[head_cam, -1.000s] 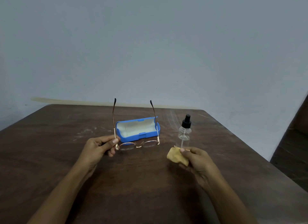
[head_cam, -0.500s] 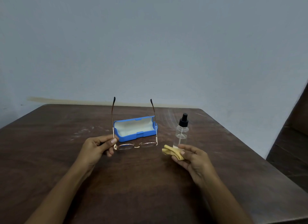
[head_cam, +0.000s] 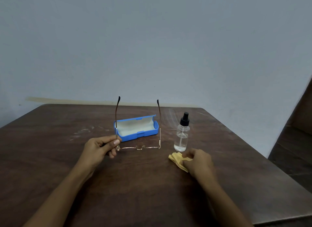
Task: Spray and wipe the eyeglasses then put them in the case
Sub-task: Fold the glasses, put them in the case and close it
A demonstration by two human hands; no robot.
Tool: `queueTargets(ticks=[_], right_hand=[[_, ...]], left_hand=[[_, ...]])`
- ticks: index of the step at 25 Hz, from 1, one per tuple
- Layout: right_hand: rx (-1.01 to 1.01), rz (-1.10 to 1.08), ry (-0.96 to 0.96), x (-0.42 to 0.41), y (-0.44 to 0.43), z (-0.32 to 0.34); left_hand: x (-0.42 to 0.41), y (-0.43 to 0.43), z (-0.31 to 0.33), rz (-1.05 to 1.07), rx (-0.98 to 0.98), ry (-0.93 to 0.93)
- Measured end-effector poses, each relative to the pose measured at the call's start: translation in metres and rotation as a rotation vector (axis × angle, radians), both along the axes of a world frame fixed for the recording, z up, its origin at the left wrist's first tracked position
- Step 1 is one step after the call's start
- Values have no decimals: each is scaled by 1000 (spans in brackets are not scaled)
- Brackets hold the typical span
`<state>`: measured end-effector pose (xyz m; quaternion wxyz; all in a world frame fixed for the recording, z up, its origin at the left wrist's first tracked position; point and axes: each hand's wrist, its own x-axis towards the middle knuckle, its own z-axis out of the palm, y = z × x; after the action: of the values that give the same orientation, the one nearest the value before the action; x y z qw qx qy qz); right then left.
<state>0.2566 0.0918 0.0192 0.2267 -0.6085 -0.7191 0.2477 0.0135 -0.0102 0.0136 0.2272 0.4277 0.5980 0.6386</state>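
My left hand [head_cam: 99,148] pinches the left hinge of thin gold-rimmed eyeglasses [head_cam: 139,147], held just above the table with both temples pointing up and away from me. Right behind them an open blue case [head_cam: 137,130] with a pale lining lies on the table. A clear spray bottle [head_cam: 182,135] with a black nozzle stands to the right of the case. My right hand [head_cam: 199,162], palm down, presses a folded yellow cloth [head_cam: 177,160] onto the table in front of the bottle; the fingers cover part of the cloth.
The dark wooden table [head_cam: 152,189] reaches back to a plain pale wall. Its right edge runs diagonally close to the bottle, with a dark floor below. White scuff marks [head_cam: 82,132] lie left of the case.
My right hand has turned palm down and lowered the yellow cloth onto the table. The eyeglasses have tipped so the lenses lie flatter; my left hand stays in place.
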Motion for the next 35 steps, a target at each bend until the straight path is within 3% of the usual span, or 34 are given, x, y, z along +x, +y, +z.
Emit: queueTargets(ticks=[4, 7, 9, 14, 18, 27, 35], right_hand=[[265, 37, -205, -1, -7, 0], [481, 202, 134, -14, -6, 1], [436, 261, 334, -29, -3, 4], [87, 270, 615, -58, 9, 1], [103, 274, 701, -65, 14, 0], [263, 257, 723, -65, 14, -16], [667, 433, 426, -65, 7, -21]], left_hand=[[0, 0, -1, 0, -3, 11], [2, 1, 0, 1, -5, 10], [2, 0, 0, 7, -6, 7], [-4, 0, -3, 45, -17, 27], [-6, 1, -4, 74, 9, 39], [-3, 2, -4, 141, 47, 264], [0, -2, -2, 168, 56, 388]])
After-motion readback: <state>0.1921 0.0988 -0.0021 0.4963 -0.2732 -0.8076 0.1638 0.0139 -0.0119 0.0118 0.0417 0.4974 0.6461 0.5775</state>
